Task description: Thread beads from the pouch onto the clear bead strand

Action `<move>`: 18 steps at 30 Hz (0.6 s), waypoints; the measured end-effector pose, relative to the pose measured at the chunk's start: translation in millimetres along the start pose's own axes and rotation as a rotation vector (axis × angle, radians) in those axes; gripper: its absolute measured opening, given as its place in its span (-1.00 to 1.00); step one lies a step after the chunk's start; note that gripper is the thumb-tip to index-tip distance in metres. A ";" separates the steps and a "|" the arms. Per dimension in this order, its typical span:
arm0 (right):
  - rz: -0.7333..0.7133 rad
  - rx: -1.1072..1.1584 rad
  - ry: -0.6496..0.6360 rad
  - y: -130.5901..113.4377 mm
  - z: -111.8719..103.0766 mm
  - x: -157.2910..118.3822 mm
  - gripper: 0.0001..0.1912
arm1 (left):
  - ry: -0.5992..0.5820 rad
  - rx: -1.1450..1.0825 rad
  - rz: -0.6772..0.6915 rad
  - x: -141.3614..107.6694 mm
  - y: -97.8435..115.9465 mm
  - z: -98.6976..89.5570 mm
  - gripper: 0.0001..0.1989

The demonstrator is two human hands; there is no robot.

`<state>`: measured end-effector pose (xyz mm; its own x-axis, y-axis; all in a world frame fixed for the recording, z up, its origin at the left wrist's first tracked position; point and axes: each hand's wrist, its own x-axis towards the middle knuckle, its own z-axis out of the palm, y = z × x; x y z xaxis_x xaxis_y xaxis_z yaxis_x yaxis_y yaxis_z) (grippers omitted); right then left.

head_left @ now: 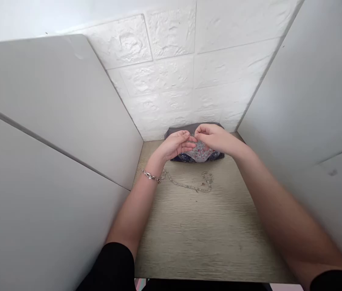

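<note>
Both hands are raised close together above a dark bag (201,155) that holds many small clear and coloured beads. My left hand (177,145) has its thumb and index finger pinched, the other fingers loosely extended; whatever lies in the pinch is too small to make out. Just right of it, my right hand (211,136) is also closed in a pinch, its fingertips nearly meeting the left ones, and its content cannot be made out. A strand of pale beads (185,186) lies curved on the wooden table, nearer than the bag.
The wooden table (207,230) sits between grey panels, one on the left (67,101) and one on the right (307,89). A white brick-patterned wall (173,72) rises behind the bag. A chain bracelet (151,176) circles the left wrist.
</note>
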<state>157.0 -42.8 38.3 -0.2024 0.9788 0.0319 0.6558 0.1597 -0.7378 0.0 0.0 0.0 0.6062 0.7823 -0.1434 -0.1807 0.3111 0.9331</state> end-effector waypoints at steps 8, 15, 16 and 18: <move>-0.042 -0.136 0.048 -4.8 -2.9 -4.7 -0.77 | 0.023 0.047 0.007 0.6 -0.8 -3.2 -0.87; -0.024 -0.199 -0.005 -10.7 -4.6 -9.0 -0.75 | -0.038 -0.019 0.019 2.6 -2.3 -4.7 -0.88; -0.016 -0.201 -0.011 -11.0 -4.8 -9.3 -0.75 | -0.039 -0.010 0.025 2.5 -2.5 -4.8 -0.87; -0.007 -0.201 -0.021 -11.4 -5.3 -10.0 -0.76 | -0.038 0.010 0.037 2.2 -2.9 -4.6 -0.86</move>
<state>155.3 -53.7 49.9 -0.2209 0.9751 0.0212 0.7860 0.1909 -0.5880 -1.7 3.3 -4.5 0.6279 0.7723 -0.0961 -0.1960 0.2764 0.9409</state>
